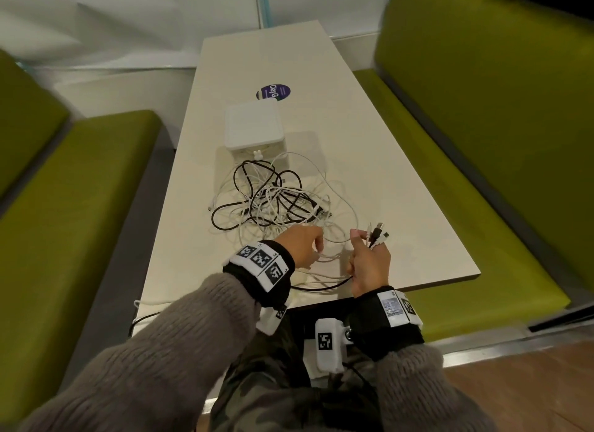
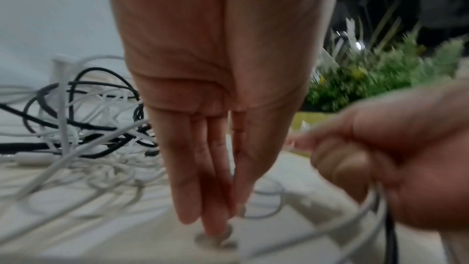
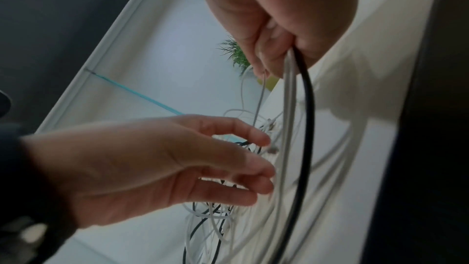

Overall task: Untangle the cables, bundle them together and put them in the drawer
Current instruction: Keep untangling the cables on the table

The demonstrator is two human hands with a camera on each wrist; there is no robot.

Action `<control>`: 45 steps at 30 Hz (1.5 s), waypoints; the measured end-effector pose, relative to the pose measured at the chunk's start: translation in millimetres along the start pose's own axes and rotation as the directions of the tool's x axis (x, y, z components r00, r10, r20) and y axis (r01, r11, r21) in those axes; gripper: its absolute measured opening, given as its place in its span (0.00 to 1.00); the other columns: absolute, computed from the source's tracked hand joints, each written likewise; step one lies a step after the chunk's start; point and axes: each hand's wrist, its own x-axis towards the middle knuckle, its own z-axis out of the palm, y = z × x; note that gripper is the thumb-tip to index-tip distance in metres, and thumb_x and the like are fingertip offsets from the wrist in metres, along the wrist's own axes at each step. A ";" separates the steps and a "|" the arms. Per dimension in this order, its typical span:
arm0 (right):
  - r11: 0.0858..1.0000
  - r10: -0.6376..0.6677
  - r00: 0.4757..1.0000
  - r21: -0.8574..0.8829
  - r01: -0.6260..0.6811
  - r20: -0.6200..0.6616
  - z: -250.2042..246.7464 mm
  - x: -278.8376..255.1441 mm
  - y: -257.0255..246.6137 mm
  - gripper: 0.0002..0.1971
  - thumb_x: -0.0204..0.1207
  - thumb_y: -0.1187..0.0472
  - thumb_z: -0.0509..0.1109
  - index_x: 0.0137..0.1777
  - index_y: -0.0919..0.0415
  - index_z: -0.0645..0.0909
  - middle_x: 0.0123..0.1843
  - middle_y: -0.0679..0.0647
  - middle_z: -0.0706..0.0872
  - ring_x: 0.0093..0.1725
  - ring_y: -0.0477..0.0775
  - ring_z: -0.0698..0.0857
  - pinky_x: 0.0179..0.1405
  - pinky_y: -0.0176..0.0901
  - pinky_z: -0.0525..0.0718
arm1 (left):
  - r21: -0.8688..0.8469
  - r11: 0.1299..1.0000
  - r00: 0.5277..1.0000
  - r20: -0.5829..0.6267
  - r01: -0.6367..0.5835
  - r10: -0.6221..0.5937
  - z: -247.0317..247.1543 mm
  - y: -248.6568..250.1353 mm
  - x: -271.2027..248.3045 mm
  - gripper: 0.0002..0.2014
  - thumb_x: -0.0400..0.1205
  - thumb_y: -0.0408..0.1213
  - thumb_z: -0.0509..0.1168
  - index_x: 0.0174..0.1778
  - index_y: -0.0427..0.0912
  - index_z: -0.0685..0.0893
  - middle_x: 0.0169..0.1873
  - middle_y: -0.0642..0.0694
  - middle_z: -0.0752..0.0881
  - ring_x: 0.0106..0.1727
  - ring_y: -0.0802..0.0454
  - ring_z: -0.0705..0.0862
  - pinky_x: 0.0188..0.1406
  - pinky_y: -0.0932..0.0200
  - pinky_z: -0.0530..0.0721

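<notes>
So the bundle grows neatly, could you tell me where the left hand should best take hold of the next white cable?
Probably at its plug end, pinched from above. The right hand already grips several connector ends, so ends are being gathered. The left hand reaches fingertips-down onto loose white loops at the near edge of the tangle; which end is freest is unclear.

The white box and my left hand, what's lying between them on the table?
In the head view, the tangled pile of black and white cables fills the stretch of table between the white box and the left hand.
</notes>
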 end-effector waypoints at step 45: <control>0.926 -0.144 0.987 -0.343 0.158 0.067 -4.9 2.4 7.9 0.27 0.74 0.45 0.73 0.64 0.65 0.77 0.59 0.54 0.85 0.61 0.54 0.81 0.62 0.42 0.78 | -0.161 0.979 0.920 -0.389 -0.127 0.055 -29.2 2.2 13.8 0.05 0.78 0.34 0.68 0.46 0.37 0.83 0.36 0.44 0.84 0.37 0.49 0.82 0.44 0.54 0.83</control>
